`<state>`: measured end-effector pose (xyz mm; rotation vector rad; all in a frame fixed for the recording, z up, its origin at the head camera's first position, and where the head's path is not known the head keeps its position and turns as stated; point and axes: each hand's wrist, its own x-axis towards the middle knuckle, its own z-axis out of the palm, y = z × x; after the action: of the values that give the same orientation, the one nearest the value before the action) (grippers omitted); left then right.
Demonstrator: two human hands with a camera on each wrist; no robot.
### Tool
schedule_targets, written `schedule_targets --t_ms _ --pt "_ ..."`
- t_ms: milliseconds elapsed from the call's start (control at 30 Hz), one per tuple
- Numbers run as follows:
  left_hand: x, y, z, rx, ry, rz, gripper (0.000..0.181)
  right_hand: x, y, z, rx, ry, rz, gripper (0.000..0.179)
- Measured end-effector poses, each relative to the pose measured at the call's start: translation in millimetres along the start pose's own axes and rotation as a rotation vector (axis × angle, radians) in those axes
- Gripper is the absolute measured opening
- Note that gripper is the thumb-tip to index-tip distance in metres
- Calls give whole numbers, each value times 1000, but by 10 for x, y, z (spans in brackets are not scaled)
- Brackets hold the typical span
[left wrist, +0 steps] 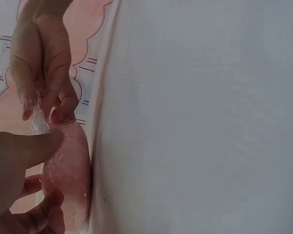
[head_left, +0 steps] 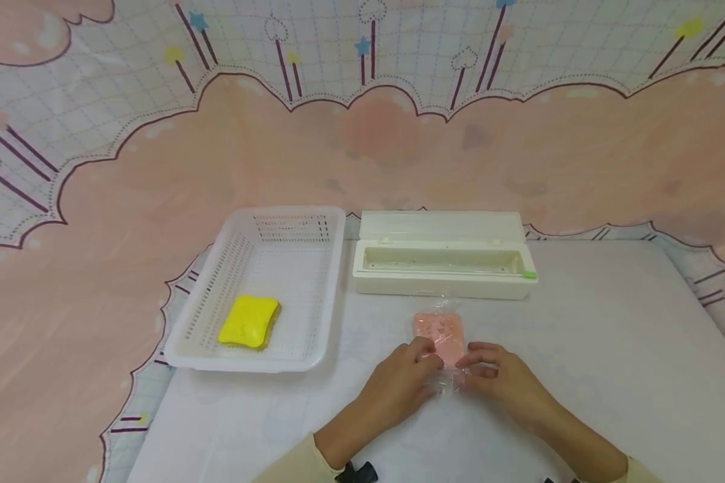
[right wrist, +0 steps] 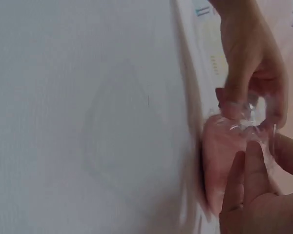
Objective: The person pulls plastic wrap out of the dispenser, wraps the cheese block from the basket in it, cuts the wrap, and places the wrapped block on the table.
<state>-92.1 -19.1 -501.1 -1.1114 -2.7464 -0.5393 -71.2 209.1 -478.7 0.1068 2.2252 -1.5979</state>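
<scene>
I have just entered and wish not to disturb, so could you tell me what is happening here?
A person's left hand and right hand hold the clear film wrapped around a pink block, at its nearer end. Behind it stands a long white box with its lid raised. To the left, a yellow block lies in a white basket.

Pink slab (head_left: 438, 327), yellow block (head_left: 249, 322)
</scene>
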Motion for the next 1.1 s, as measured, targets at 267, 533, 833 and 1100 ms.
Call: schedule_targets --t_ms 267,533,833,1100 --pt "77 -45 40 -140 97 -44 6 12 8 -59 -346 43 -253 38" --pt "138 -55 33 -268 102 -99 5 159 57 -44 -558 158 -686 26" --pt "223 -94 70 -304 130 -192 15 377 -17 11 -547 192 -555 22" --pt "186 -102 56 -90 174 -107 5 406 18 -8 -704 218 -712 18"
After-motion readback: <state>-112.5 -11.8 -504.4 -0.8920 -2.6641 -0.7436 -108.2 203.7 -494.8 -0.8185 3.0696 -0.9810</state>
